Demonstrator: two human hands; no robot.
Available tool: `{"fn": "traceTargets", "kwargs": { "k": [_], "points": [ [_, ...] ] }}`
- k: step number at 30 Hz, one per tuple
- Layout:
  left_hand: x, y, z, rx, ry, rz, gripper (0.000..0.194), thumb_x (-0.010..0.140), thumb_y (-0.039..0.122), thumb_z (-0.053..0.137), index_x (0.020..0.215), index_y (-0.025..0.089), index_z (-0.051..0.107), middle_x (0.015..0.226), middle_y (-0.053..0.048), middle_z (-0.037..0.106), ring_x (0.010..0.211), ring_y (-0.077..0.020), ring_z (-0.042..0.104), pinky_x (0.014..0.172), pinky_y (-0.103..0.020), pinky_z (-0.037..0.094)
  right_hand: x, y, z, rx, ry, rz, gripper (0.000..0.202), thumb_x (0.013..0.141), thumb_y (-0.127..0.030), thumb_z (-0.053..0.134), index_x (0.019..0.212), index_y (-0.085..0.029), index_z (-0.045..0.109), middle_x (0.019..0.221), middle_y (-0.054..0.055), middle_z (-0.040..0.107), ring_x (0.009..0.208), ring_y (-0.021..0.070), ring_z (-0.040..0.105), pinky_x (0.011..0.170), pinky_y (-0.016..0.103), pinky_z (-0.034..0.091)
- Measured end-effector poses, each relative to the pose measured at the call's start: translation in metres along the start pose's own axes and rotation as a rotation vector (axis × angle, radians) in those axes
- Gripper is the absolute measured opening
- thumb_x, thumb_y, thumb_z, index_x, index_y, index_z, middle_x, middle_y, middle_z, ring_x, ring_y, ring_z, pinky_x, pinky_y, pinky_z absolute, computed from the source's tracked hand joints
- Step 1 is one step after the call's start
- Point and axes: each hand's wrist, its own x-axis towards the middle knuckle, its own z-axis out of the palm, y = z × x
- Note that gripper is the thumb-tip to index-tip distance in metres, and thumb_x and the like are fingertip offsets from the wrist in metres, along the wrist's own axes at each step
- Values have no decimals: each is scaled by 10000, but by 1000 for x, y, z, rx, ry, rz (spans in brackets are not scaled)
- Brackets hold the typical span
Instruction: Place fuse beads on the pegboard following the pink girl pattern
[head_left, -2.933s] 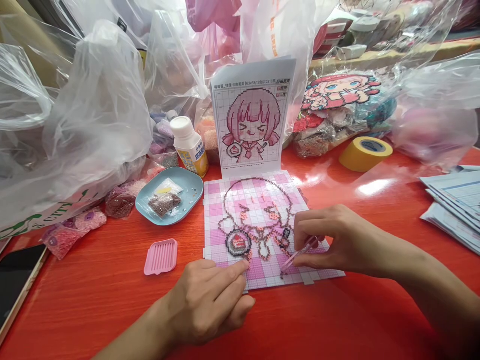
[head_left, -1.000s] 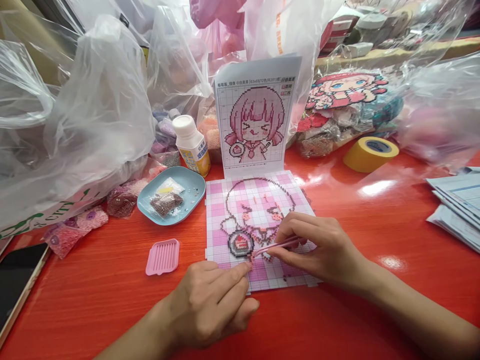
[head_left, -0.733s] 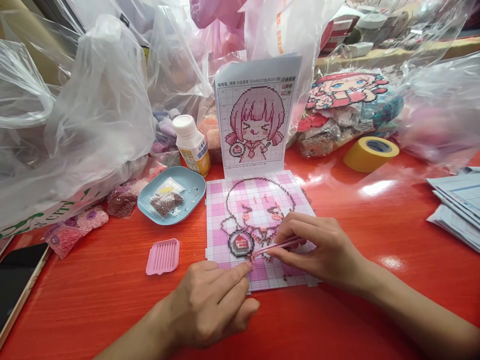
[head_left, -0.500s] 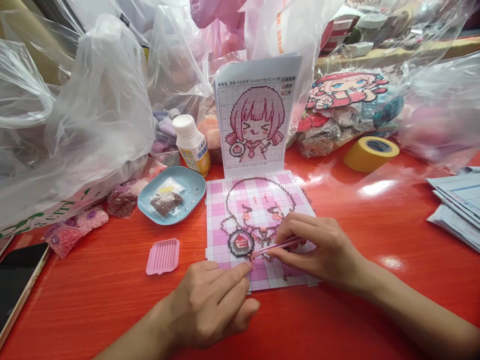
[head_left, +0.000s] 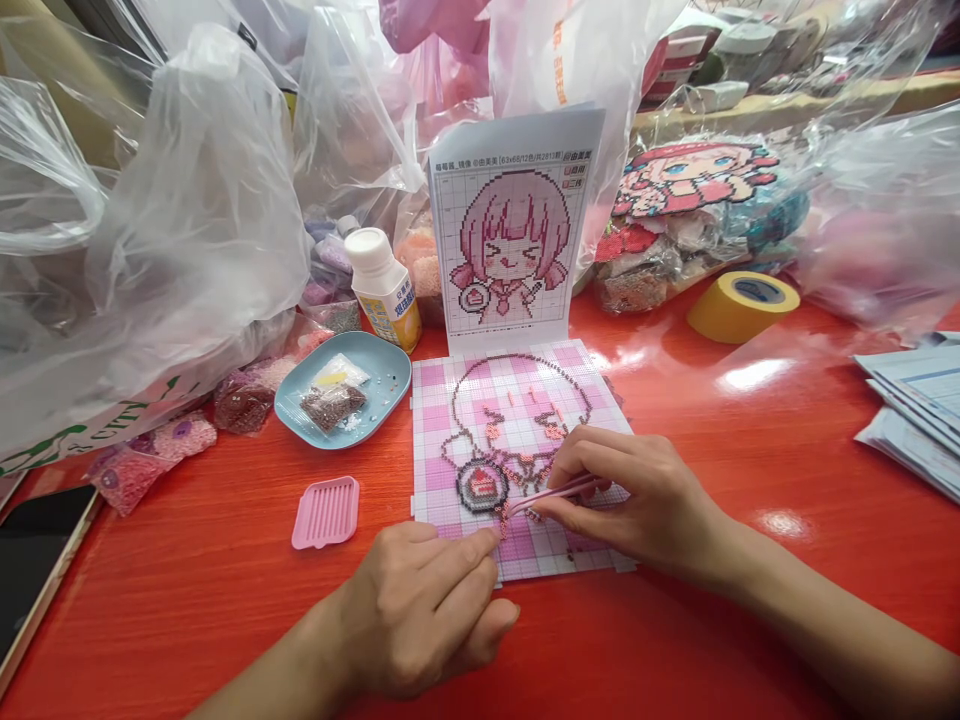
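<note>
- Glossy red table (head_left: 637,650) in the head view, with filled plastic bags (head_left: 202,180) heaped along the back edge and a finished-looking beaded figure (head_left: 694,178) lying on packets toward the back right corner.
- Set flat midway between the table's left and right edges: checked pegboard (head_left: 540,563) in pink and white, bearing a brown bead outline (head_left: 519,356) of a head and, lower down, a round dark-rimmed motif (head_left: 482,487).
- Propped upright at the pegboard's far edge: printed chart (head_left: 514,250) of a pink-haired figure.
- Pinches pink tweezers (head_left: 559,489) narrowly between thumb and fingers of the right hand (head_left: 626,485); aims the tips at a short column of pink-orange beads (head_left: 504,519), just beside the round motif. Too small to tell whether gripping a bead there.
- Rests the straight index finger of the left hand (head_left: 424,600) at the pegboard's near edge, by the foot of that column; thumb apart, other fingers bent, palm hidden.
- Left of the pegboard: slotted pink tray (head_left: 325,513) and, farther back, blue plate (head_left: 386,390) holding small bags (head_left: 334,403).
- Near the table's right edge: stacked papers (head_left: 911,400); toward the back, yellow tape roll (head_left: 739,308).
</note>
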Motion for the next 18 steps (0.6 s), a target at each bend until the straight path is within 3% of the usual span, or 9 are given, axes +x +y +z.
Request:
{"fn": "traceTargets", "kwargs": {
  "k": [18],
  "points": [
    [0,0,0,-11,10,1,297,936,160,387,761,77,612,753,-137,745,479,-144,633,363,-258,403,0,-4,4,12,-1,-19,190,831,-290,652,702,-168,584,656,18,611,530,95,539,461,201,420]
  ]
}}
